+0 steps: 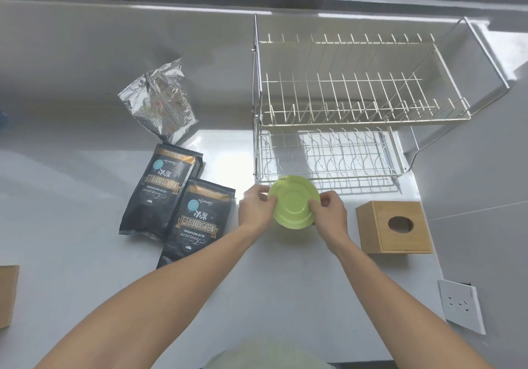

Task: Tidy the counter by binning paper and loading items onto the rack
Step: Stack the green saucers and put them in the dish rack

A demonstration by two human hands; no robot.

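Observation:
A small green saucer (293, 202) is held above the counter, just in front of the lower tier of a two-tier wire dish rack (363, 117). My left hand (255, 207) grips its left rim and my right hand (328, 211) grips its right rim. The saucer faces me, tilted up. Both rack tiers hold nothing. No loose paper is in sight.
Two black coffee bags (163, 194) (197, 220) lie left of my hands, with a crumpled silver foil bag (160, 102) behind them. A wooden tissue box (395, 227) sits at the right. A wall socket (461, 305) is lower right; a brown box edge (7, 294) at far left.

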